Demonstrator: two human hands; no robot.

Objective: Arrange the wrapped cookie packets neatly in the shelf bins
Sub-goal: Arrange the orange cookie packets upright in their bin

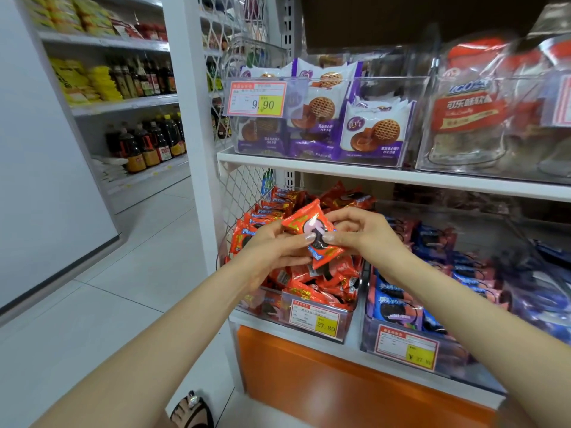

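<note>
Both hands hold one orange cookie packet [309, 230] in the air, just above the leftmost clear bin [347, 319] on the lower shelf [296, 333]. The left hand [272, 245] pinches the packet's left side, thumb on its front. The right hand [364, 233] pinches its right edge with curled fingers. The packet is tilted, one corner pointing down toward the bin.

That bin is heaped with more orange packets [324, 285], jumbled at all angles, some standing along the left wall. A price tag [313, 316] reading 27.80 hangs on its front.

Just beside it to the right, a second clear bin [457, 362] holds blue packets [392, 307] lying in a loose row, and it carries its own orange-framed tag [406, 347].

On the upper shelf [309, 165], a clear bin [386, 78] holds purple-and-white packets [375, 131] printed with a lattice cookie, standing upright in rows; its tag [256, 98] reads 9.90. To its right, another clear bin [426, 159] contains large transparent bags [469, 112] with red labels.

Across the tiled floor [139, 273], far shelves carry dark bottles [148, 143] and yellow packs [92, 81]. A sandalled foot [191, 409] shows at the bottom edge.
</note>
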